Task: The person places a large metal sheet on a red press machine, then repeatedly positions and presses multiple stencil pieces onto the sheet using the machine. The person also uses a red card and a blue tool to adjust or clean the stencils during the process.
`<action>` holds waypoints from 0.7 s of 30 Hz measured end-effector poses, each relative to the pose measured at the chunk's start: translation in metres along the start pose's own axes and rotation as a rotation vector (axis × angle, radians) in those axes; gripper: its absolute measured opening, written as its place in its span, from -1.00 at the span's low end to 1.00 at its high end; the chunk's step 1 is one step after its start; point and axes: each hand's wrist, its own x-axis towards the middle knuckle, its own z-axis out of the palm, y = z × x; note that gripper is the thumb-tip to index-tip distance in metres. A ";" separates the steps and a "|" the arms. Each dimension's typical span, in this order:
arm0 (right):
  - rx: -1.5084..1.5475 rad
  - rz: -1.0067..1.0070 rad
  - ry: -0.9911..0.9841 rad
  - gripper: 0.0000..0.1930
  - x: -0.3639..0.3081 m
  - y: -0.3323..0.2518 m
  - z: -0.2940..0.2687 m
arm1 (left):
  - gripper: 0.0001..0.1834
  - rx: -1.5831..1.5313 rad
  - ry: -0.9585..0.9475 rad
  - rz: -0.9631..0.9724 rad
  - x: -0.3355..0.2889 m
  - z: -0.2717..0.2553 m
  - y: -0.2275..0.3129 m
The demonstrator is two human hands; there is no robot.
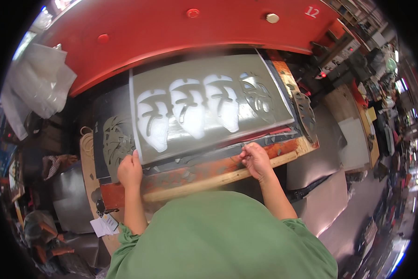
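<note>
A grey sheet (pixel 162 146) lies on the work surface in front of me. Three mask-shaped openings in it show white beneath, and a fourth at the right shows mostly dark. At the sheet's near left corner, my left hand (pixel 130 171) has its fingers closed on the edge. My right hand (pixel 256 162) is beyond the near edge, above the wooden border, with thumb and fingers pinched together. Whatever may be between those fingertips is too small to make out. Beside my left hand lies a dark cut-out piece (pixel 116 142) with curved slots.
Behind the sheet a red machine beam (pixel 171 30) with round buttons spans the width. Small dark scraps (pixel 188 176) litter the worn wooden board (pixel 223 176). Another slotted piece (pixel 304 114) rests at the right edge. Clear plastic (pixel 43 81) hangs at the left; grey sheets (pixel 323 202) lie lower right.
</note>
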 end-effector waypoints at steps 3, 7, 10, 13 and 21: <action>-0.263 -0.351 0.296 -0.90 -0.005 0.009 -0.031 | -0.64 -0.116 0.166 0.274 -0.017 -0.004 0.014; -0.864 -0.636 0.474 -0.81 -0.003 0.011 -0.058 | -0.72 -0.217 0.150 0.616 -0.045 0.007 0.047; -1.358 -0.923 0.461 -0.70 0.006 0.015 -0.051 | -0.75 -0.253 -0.032 0.748 -0.068 0.023 0.069; -1.415 -0.912 0.380 -0.65 0.017 0.020 -0.030 | -0.78 -0.332 -0.091 0.800 -0.084 0.035 0.079; -1.455 -0.722 0.055 -0.80 0.035 0.017 -0.018 | -0.73 -0.265 -0.032 0.794 -0.094 0.045 0.086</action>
